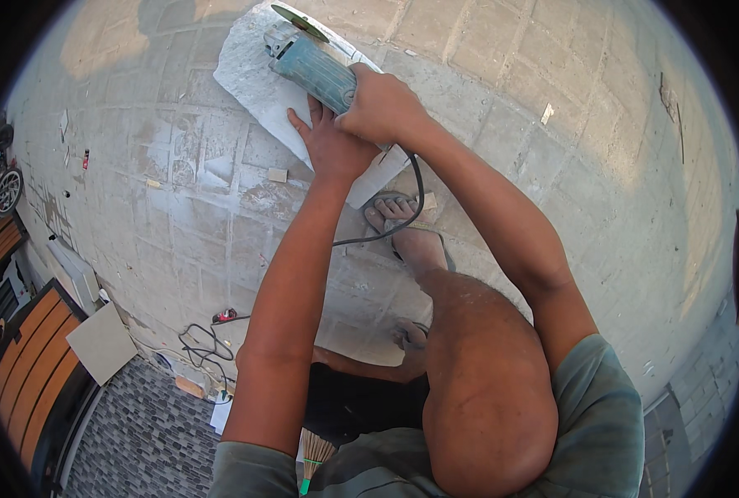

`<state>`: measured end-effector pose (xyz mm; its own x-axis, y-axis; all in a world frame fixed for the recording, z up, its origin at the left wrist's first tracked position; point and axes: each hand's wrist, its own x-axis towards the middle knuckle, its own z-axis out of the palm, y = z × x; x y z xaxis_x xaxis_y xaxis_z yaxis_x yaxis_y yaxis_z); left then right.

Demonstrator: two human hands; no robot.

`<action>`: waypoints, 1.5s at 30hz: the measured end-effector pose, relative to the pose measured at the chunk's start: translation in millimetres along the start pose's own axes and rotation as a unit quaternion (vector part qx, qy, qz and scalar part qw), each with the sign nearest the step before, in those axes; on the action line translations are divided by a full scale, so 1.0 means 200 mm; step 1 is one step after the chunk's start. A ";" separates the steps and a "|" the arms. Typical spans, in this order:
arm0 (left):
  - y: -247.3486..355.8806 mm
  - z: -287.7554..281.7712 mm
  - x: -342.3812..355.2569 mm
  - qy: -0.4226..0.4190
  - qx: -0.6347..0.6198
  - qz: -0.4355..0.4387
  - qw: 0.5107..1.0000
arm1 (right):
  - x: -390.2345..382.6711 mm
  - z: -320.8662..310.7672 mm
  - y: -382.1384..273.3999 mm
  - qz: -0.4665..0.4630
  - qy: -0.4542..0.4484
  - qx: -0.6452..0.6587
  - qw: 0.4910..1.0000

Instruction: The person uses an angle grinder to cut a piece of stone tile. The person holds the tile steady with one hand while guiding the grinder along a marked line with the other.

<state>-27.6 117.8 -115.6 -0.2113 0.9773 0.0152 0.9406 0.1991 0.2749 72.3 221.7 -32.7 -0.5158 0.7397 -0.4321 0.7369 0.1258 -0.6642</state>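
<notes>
An angle grinder [313, 75] with a worn blue-green body is gripped at its rear by my right hand [386, 108]. Its thin round disc [300, 22] stands by the far edge of a pale, dusty slab [249, 70] lying on the ground. My left hand [336, 148] rests on the slab with its fingers spread, just beneath the grinder; some of its fingertips are hidden by the tool. From the grinder a black cable [420, 187] loops down past my sandalled foot [398, 212], which is beside the slab's near end.
Small offcuts [278, 175] and white dust lie on the paved ground [178, 216]. Slatted wooden benches [33, 357] and a square beige tile [102, 342] are at the left. A coiled dark cord [207, 344] and a broom [315, 456] are near me.
</notes>
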 end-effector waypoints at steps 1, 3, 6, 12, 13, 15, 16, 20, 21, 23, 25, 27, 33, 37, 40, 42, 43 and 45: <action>0.00 0.00 0.00 0.000 0.000 0.001 1.000 | 0.00 0.00 0.00 0.000 -0.002 0.002 1.000; -0.02 0.01 0.00 -0.026 0.029 -0.004 0.999 | 0.00 0.01 0.01 0.001 -0.004 0.001 1.000; 0.00 0.01 0.00 -0.033 0.022 -0.006 0.999 | -0.01 0.01 0.04 0.003 -0.001 -0.006 1.000; -0.04 0.03 -0.01 -0.029 0.032 0.001 0.999 | -0.02 0.02 0.04 0.003 -0.012 -0.013 1.000; -0.02 0.02 -0.01 -0.030 0.031 0.001 0.999 | -0.02 0.01 0.05 0.003 -0.013 -0.013 1.000; 0.00 0.02 -0.01 -0.012 0.005 0.012 1.000 | -0.03 0.01 0.07 0.007 -0.012 -0.011 1.000; -0.01 0.02 -0.01 -0.013 0.006 0.011 1.000 | -0.03 0.01 0.06 0.007 -0.013 -0.006 1.000; -0.04 0.03 -0.01 -0.026 0.027 0.003 0.999 | -0.04 0.01 0.05 0.003 -0.011 -0.005 1.000; -0.05 0.04 -0.01 -0.019 0.030 0.005 0.999 | -0.04 0.01 0.05 0.003 -0.013 -0.005 1.000; -0.04 0.04 -0.01 -0.025 0.033 0.006 0.999 | -0.05 0.01 0.06 0.005 -0.016 -0.008 1.000; -0.03 0.04 -0.01 -0.031 0.037 0.007 0.999 | -0.06 0.00 0.07 0.007 -0.010 -0.018 1.000; -0.02 0.04 -0.01 -0.048 0.039 -0.003 0.998 | -0.06 0.00 0.08 0.008 -0.011 -0.013 1.000; -0.03 0.04 -0.01 -0.032 0.012 0.000 0.999 | -0.08 0.00 0.09 0.007 -0.014 -0.005 1.000; -0.04 0.04 -0.01 -0.012 -0.001 0.002 1.000 | -0.09 -0.01 0.07 0.016 -0.019 -0.008 1.000; -0.04 0.04 -0.01 -0.009 -0.006 0.003 1.000 | -0.10 0.00 0.09 0.014 -0.017 -0.007 1.000; -0.03 0.03 -0.01 -0.001 -0.017 0.003 1.000 | -0.10 -0.01 0.09 0.016 -0.019 -0.007 1.000; -0.03 0.03 -0.01 -0.002 -0.017 0.003 1.000 | -0.10 -0.01 0.09 0.019 -0.022 -0.007 1.000; -0.03 0.03 -0.01 -0.007 -0.014 -0.002 1.000 | -0.10 -0.01 0.08 0.020 -0.023 -0.009 0.999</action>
<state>-30.8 115.4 -123.4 -0.2118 0.9773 -0.0004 0.9318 0.2020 0.3015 96.1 209.2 -34.2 -0.5044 0.7131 -0.4868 0.7653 0.1081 -0.6346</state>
